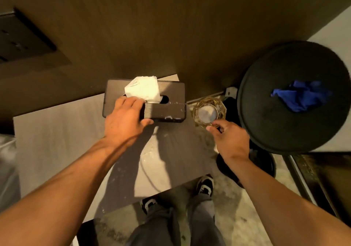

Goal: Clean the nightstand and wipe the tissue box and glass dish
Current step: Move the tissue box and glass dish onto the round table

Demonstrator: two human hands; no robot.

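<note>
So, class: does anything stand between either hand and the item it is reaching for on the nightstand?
Nothing visible does. The left hand already grips the near edge of the tissue box, and the right hand pinches the near rim of the glass dish. The blue cloth lies apart on the round stool.

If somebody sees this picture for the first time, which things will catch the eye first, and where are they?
The white tissue stands out brightly from the dark rectangular tissue box at the back of the grey nightstand, where the left hand holds the box. To its right, the right hand pinches the rim of the faceted glass dish. Further right, a crumpled blue cloth lies on a round black stool.
</note>
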